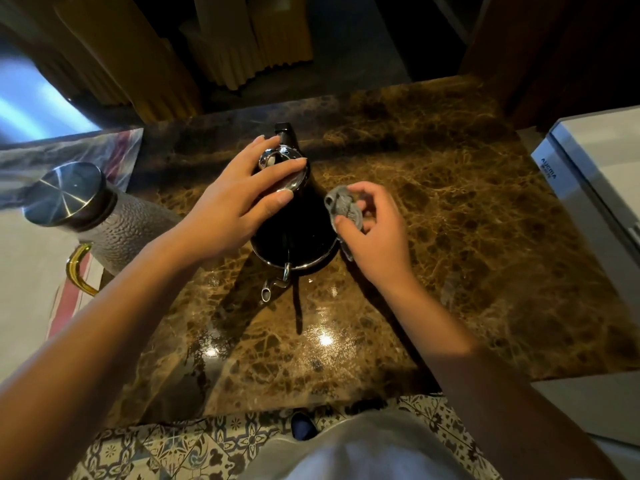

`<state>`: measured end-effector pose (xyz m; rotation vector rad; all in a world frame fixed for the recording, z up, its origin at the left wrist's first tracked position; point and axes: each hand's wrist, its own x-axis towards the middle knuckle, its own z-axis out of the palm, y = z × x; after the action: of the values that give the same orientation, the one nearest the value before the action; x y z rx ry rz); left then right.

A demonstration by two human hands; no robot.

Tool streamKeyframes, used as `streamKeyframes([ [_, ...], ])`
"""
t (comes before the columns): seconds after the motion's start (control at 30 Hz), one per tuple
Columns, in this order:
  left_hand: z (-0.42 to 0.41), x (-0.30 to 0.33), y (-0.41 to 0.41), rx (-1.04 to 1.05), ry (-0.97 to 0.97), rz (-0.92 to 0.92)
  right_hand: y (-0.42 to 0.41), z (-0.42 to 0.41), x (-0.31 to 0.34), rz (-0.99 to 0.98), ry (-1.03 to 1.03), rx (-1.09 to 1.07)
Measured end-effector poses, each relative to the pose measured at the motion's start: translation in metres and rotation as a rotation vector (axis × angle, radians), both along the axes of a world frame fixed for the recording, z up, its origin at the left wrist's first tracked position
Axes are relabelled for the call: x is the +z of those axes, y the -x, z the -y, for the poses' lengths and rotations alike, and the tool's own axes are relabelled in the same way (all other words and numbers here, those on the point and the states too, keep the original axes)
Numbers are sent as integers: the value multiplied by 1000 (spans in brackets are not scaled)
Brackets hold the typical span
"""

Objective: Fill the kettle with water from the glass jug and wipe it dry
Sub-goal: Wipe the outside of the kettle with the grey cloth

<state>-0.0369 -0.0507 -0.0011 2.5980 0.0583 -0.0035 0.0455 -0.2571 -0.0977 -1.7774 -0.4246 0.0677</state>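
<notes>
Marble counter (433, 209) bears kettle (294, 233) mid-surface; right hand (377, 230) grips cloth (343, 206).

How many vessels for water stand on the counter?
2. The black kettle is at the centre, under the left hand. The jug is at the left edge. None seems hidden.

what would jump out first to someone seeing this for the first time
At the centre of the brown marble counter stands a black kettle, with the left hand resting on its lid. Just right of it, the right hand pinches a crumpled grey cloth. A textured glass jug stands at far left.
</notes>
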Motion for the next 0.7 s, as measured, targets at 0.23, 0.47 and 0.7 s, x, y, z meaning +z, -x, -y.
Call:
streamKeyframes([
  [0.23, 4, 0, 1, 22, 36, 2, 39, -20, -24, 298, 103, 81],
  [0.47, 4, 0, 1, 23, 80, 2, 44, 6, -55, 138, 280, 82],
  [0.7, 3, -1, 0, 15, 72, 9, 30, -4, -23, 150, 98, 10],
])
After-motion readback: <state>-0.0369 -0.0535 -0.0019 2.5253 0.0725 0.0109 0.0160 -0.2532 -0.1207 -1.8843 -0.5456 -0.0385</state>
